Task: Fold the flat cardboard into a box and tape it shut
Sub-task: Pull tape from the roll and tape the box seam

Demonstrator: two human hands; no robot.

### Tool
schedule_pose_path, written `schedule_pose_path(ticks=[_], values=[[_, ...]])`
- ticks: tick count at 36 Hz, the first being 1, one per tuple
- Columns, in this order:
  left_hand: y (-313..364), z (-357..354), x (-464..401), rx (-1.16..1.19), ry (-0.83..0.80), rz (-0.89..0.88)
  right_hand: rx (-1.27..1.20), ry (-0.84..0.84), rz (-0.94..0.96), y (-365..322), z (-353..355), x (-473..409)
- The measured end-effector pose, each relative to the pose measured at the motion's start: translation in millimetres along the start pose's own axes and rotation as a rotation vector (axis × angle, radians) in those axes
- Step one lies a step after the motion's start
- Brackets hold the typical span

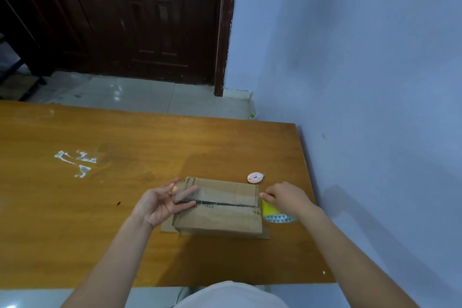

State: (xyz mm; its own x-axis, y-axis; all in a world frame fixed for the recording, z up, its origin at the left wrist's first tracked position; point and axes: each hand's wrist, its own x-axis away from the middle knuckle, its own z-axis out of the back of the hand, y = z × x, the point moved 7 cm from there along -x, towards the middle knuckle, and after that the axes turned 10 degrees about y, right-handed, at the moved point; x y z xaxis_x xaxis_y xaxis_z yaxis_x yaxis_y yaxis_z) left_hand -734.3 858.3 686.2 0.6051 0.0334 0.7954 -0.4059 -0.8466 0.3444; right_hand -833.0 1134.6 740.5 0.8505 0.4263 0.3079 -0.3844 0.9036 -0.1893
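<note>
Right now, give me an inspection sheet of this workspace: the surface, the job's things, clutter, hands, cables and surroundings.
Surface: wooden table, with white residue marks at far left.
Job's things: cardboard box folded up, top flaps meeting along a dark centre seam; tape roll, yellow with a patterned side, at the box's right end.
Clutter: small pink oval object just beyond the box; tiny dark speck left of it.
Hands: left hand open, straight fingers on the box's left end; right hand grips the tape roll.
Cables: nothing seen.
Surroundings: blue wall on the right, dark wooden door ahead, tiled floor.
</note>
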Motion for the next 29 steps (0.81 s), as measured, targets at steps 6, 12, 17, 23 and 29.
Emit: schedule_pose_path(ticks=[6, 12, 17, 23, 29], values=[[-3, -4, 0, 0.038, -0.041, 0.015, -0.021, 0.0, -0.022, 6, -10, -1], [-3, -7, 2, 0.033, -0.078, -0.036, -0.049, 0.013, -0.053, 11, -16, -2], [11, -6, 12, -0.13, -0.021, -0.232, -0.023, -0.002, -0.053, 10, -17, -3], [33, 6, 24, -0.482, 0.179, -0.535, 0.008, 0.001, -0.054, 10, -17, -6], [38, 7, 27, -0.631, 0.271, -0.701, -0.005, 0.015, -0.06, 11, -18, -4]])
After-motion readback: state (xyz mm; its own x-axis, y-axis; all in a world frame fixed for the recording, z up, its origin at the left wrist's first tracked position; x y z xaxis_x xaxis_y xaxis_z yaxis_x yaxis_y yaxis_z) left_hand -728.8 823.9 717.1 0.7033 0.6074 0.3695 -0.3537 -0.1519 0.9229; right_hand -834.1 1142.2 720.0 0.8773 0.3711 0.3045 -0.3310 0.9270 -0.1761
